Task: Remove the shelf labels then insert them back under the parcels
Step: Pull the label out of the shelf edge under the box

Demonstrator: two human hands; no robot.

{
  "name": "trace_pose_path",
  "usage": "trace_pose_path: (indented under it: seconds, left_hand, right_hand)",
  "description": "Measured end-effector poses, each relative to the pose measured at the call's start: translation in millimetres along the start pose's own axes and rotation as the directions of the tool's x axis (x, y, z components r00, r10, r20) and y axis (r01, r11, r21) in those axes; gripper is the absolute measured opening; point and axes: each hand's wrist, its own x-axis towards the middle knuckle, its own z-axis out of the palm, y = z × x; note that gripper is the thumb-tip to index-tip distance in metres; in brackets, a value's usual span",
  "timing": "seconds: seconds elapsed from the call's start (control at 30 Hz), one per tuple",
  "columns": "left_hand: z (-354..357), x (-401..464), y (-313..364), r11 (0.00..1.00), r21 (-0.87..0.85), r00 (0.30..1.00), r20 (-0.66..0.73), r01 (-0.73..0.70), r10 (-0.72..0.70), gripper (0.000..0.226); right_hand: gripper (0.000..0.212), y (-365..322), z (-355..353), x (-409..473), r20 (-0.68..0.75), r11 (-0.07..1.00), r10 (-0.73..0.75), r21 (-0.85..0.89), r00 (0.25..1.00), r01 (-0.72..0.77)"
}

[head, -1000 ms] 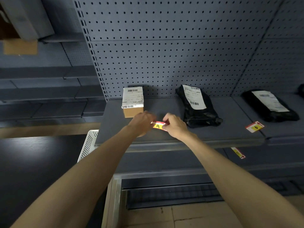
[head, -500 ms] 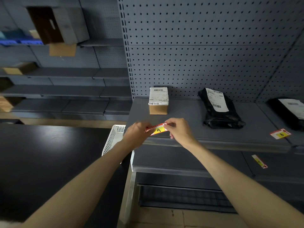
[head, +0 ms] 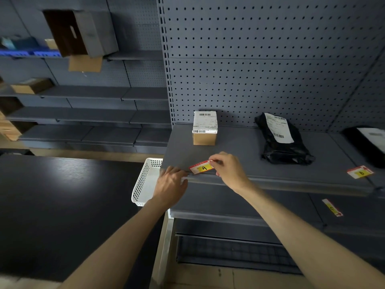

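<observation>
A red and yellow shelf label marked A [head: 201, 167] is pinched at its right end by my right hand [head: 228, 170], just above the front edge of the grey shelf [head: 250, 151]. My left hand [head: 170, 185] rests against the shelf's front rail, fingers curled, left of the label and off it. Behind the label stands a small cardboard parcel [head: 204, 128] with a white sticker. A black bag parcel [head: 281, 138] lies further right. Label b [head: 360, 172] lies flat on the shelf at the right. A third label [head: 332, 207] hangs on the lower rail.
A white perforated basket [head: 144, 182] sits at the shelf's left end, beside a dark tabletop [head: 58, 201]. Another black parcel [head: 368, 144] lies at the far right. Pegboard backs the shelf. Cardboard boxes [head: 79, 32] stand on shelves at the left.
My left hand let go of label A and dropped to the shelf's front rail. My right hand alone holds the label, lower and closer to the shelf edge. The camera turned left.
</observation>
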Motion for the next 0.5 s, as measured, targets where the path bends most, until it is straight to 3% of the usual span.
trace_pose_path:
  seconds: [0.23, 0.5]
  left_hand:
    - [-1.3, -7.9, 3.5, 1.0, -0.024, 1.0, -0.005, -0.011, 0.011, 0.022]
    - [-5.5, -1.0, 8.6, 0.999, 0.02, 0.993, 0.111, 0.034, -0.036, 0.033]
  right_hand:
    - [0.018, 1.9, 18.5, 6.0, 0.078, 0.997, 0.0, -0.083, 0.997, 0.007]
    - [0.022, -0.9, 20.8, 7.9, 0.146, 0.971, -0.034, -0.23, 0.989, 0.067]
